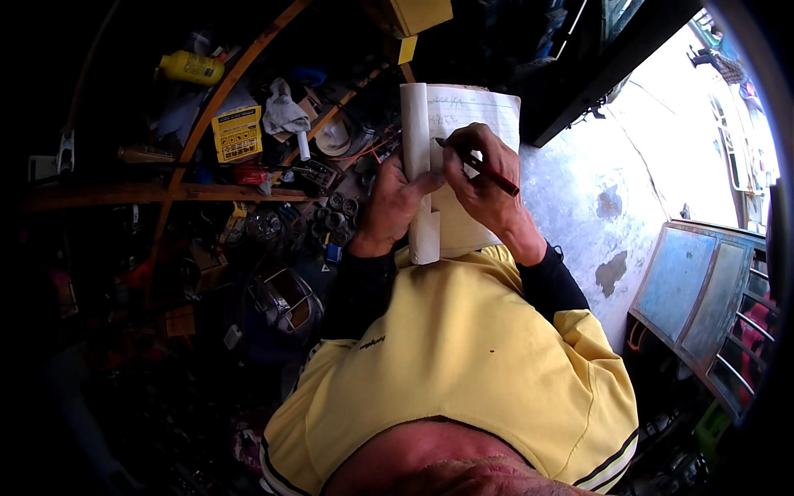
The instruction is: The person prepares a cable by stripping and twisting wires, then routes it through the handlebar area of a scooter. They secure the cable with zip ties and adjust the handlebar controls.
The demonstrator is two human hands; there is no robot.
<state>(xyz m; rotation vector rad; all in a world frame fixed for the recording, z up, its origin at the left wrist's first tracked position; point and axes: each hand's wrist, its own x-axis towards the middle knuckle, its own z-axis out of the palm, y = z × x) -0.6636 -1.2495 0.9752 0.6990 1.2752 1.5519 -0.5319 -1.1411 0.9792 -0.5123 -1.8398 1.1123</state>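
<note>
In front of my chest is a lined paper notebook (471, 219), its left pages folded or rolled back along the edge. Faint handwriting shows near the top of the page. My left hand (393, 198) grips the notebook's left side, thumb lying across the page. My right hand (486, 178) rests on the page, closed around a dark red pen (496, 176). The pen's tip points to the upper left, close to the paper below the written lines.
Cluttered wooden shelving (207, 193) to the left bears a yellow bottle (192, 68), a yellow box (237, 134), a white cloth (285, 106) and several round metal parts (335, 217). At right, a worn metal gate panel (686, 281) stands by a bright doorway; a person (719, 62) is outside.
</note>
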